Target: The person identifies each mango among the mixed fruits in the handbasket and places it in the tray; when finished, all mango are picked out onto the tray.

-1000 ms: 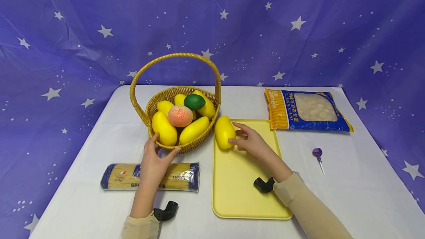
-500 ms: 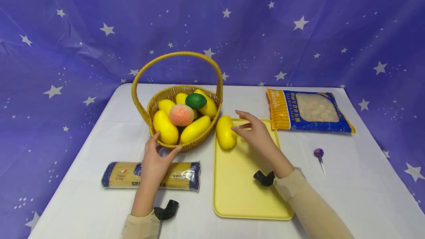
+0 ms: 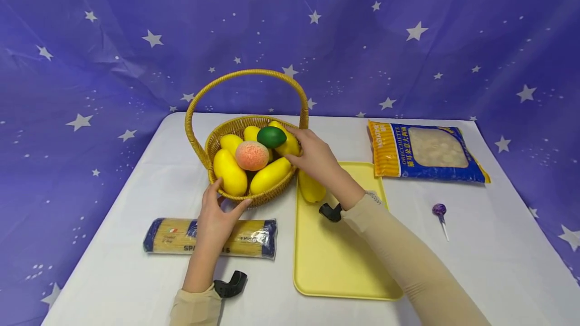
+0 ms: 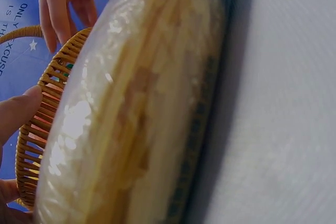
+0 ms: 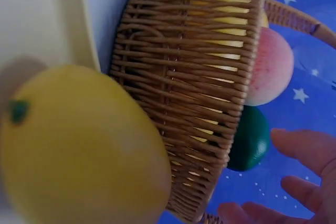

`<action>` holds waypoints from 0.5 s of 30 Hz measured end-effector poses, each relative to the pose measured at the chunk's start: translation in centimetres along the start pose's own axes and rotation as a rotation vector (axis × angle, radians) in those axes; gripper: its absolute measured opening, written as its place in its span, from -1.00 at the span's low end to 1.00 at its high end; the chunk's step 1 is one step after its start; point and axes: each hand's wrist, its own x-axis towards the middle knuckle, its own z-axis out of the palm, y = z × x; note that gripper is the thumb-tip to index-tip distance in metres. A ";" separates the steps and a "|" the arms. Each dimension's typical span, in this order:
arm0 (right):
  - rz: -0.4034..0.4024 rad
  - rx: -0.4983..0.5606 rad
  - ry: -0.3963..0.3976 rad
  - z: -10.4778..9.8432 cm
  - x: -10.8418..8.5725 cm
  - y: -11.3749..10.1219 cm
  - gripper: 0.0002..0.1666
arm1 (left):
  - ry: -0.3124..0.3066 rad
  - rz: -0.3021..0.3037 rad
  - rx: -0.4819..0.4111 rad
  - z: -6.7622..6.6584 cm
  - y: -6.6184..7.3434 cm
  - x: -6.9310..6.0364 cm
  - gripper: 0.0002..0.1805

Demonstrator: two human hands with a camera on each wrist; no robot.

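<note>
Left hand (image 3: 217, 218): we see it at the near rim of the basket, thumb and fingers spread wide and resting against the weave.
Right hand (image 3: 314, 155): reaching over the right rim, thumb and fingertips well apart, with nothing gripped that we can see; its thumb is close to the green fruit, though whether it touches any fruit we cannot quite tell.
Basket (image 5: 184, 77): upright on the worktop (image 3: 113, 265), its tall handle arching over the contents.
Green fruit (image 3: 271, 137): on top of the pile, towards the back right.
Peach (image 3: 252, 155): just beside it, nearer to us and to the left.
Mangoes (image 3: 270, 176): yellow, packed around and under those two.
Loose mango (image 3: 311, 187): at the far left corner of the tray, just beside the basket and partly covered by the right hand.
Tray (image 3: 340, 255): pale yellow, under our right forearm.
Spaghetti (image 3: 172, 235): lying in front of the basket, partly hidden by the left hand.
Orecchiette (image 3: 435, 150): a blue and yellow bag, back right.
Lollipop (image 3: 439, 209): purple, right of the tray.
</note>
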 end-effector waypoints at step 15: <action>0.112 -0.298 -0.105 2.6 5.1 -1.3 -0.12 | -0.013 -0.008 -0.006 0.0 0.0 0.1 0.19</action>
